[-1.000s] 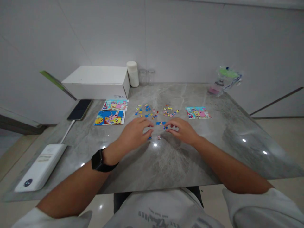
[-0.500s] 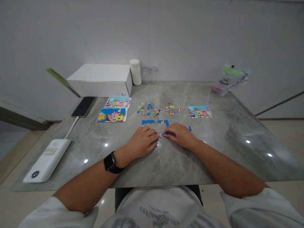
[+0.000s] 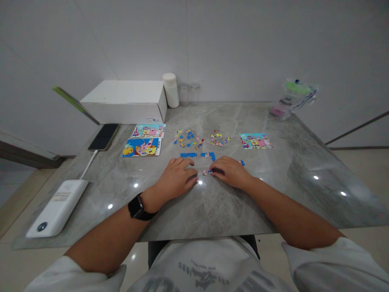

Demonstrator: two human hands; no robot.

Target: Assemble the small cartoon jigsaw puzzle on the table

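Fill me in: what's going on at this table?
A person has both bare hands among jigsaw pieces. The right hand has its fingertips at a small blue piece; the left hand is open beside a pink piece. A blue strip and a blue corner section lie just beyond, with more loose pieces farther back.

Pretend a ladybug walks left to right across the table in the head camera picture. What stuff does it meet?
White power bank → phone → blue picture card → left bunch of puzzle pieces → right bunch of puzzle pieces → right picture card → clear plastic bag.
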